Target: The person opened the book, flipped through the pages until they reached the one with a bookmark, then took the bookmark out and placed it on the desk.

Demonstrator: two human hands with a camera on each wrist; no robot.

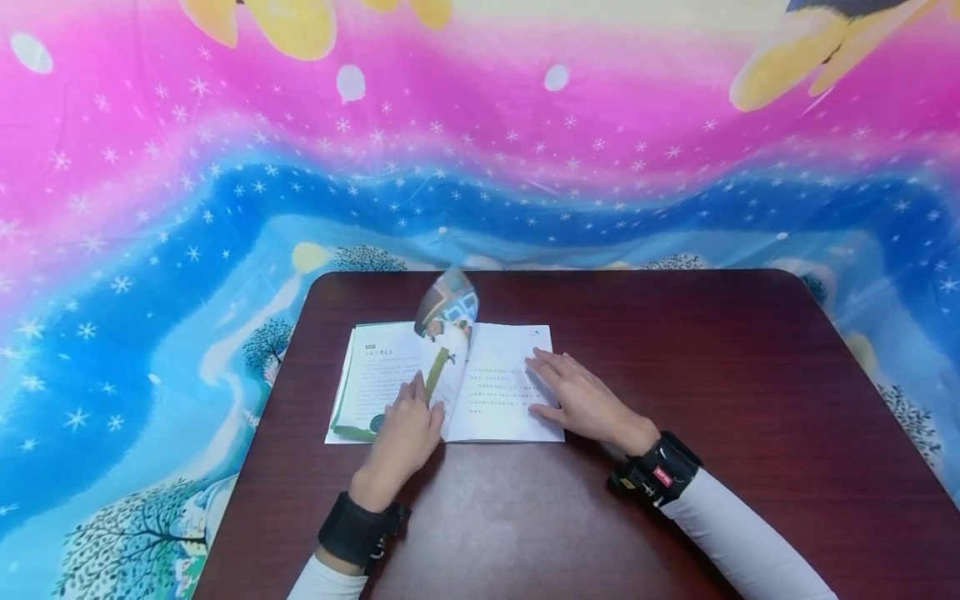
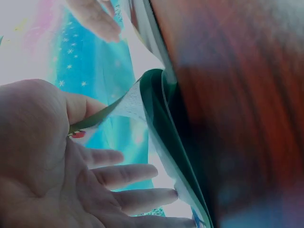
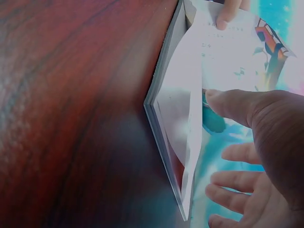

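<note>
The open book lies face up on the table, directly ahead of the person, its spread running longest from left to right. One raised page stands curled up near the spine, above the left half of the spread. This page is the governing relation: the left hand is clearly the nearer, lying over the left half just beside the spine. Its fingers are extended and parted, the page passing between thumb and fingers; no firm pinch is evident. The right hand is at the outer edge of the right-hand page, well apart from the raised one, fingers straight and spread, gripping nothing; whether its fingertips bear on the paper cannot be told. Each wrist carries a black band, left and right. Beyond the table hangs a printed cloth, pink and blue with white snowflakes.
</note>
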